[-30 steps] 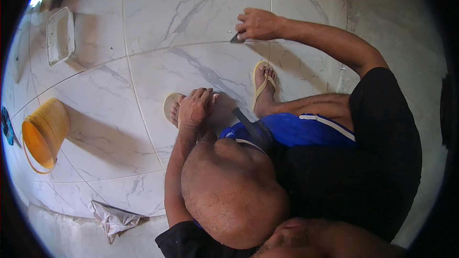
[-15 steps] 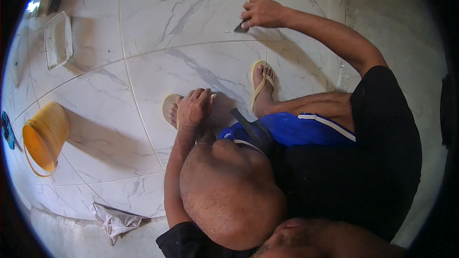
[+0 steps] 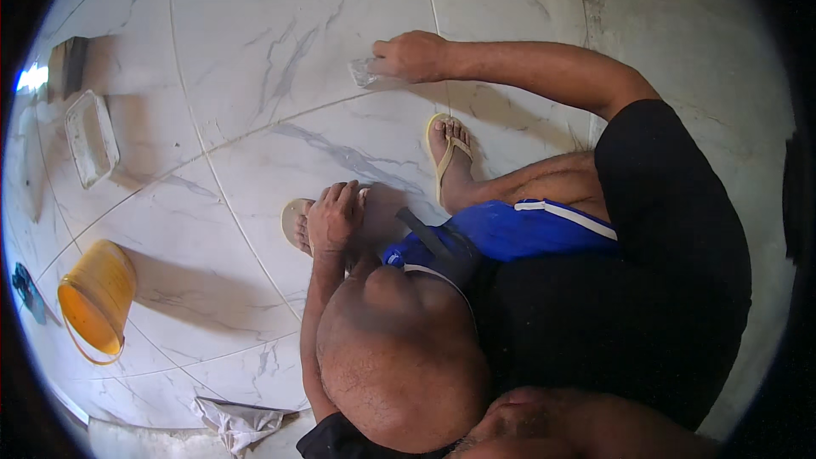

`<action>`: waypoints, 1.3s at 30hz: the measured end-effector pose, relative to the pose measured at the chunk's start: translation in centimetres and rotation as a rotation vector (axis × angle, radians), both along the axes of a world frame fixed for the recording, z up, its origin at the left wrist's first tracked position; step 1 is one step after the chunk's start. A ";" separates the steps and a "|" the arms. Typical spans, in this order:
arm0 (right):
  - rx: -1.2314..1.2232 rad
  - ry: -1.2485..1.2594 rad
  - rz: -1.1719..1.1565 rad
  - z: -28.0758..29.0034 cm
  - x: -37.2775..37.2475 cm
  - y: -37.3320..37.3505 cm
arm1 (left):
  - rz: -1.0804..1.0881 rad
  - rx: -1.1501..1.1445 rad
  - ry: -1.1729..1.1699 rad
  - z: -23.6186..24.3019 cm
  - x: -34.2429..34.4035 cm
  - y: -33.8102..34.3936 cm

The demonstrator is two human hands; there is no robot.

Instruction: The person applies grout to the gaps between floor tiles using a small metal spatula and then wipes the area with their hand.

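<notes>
My right hand (image 3: 412, 58) is closed on a small flat scraper (image 3: 364, 73), its pale blade low against the marbled white floor tile beside a grout line. The grip end of the scraper is hidden in my fingers. My left hand (image 3: 333, 219) hangs down by my left foot in its sandal (image 3: 295, 226), fingers loosely bent and slightly apart. A small pale spot shows at its fingertips; I cannot make out what it is. My right foot, in a yellow flip-flop (image 3: 440, 153), stands flat on the tile below the scraper.
A yellow bucket (image 3: 98, 293) with its handle hanging down stands on the left. Beyond it are a white rectangular tub (image 3: 104, 140) and a dark block (image 3: 68, 68). A crumpled whitish cloth (image 3: 242, 425) lies at the lower left, a blue-green item (image 3: 30, 293) at the far left.
My right hand has drawn the scraper leftward along the tile, and its blade has turned from dark to pale in view. The whole view has shifted a little; my left hand stays by the foot.
</notes>
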State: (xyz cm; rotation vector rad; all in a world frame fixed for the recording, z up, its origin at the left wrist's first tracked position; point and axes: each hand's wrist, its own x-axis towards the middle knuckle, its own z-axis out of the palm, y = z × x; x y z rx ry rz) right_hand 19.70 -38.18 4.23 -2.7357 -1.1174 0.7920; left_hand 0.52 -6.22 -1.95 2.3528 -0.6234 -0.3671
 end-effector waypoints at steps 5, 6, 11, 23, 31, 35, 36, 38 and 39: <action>-0.186 0.039 -0.050 0.6 -3.8 -9.0 | 0.002 -0.011 -0.004 0.6 0.4 -0.2; -0.251 0.061 -0.080 1.8 -4.7 -10.8 | -0.001 -0.026 0.019 0.8 0.6 -0.3; -0.192 0.137 -0.277 4.2 -7.2 -14.5 | 0.012 -0.021 0.024 0.9 0.3 0.0; 0.231 0.357 -0.479 3.1 -9.2 -7.2 | -0.012 0.056 0.038 2.0 0.5 0.0; 0.257 0.414 -0.429 3.5 -9.6 -5.6 | -0.005 -0.002 0.024 1.2 0.5 0.1; 0.325 0.343 -0.361 3.5 -9.0 -4.8 | -0.023 -0.033 0.028 1.4 0.3 0.3; 0.314 0.344 -0.364 3.4 -8.8 -4.8 | -0.017 -0.038 0.047 1.6 0.4 0.2; 0.302 0.334 -0.312 3.1 -8.0 -4.6 | -0.004 -0.046 0.060 2.1 0.4 0.1; 0.294 0.336 -0.311 2.9 -7.5 -4.3 | 0.009 -0.044 0.070 2.3 0.4 0.1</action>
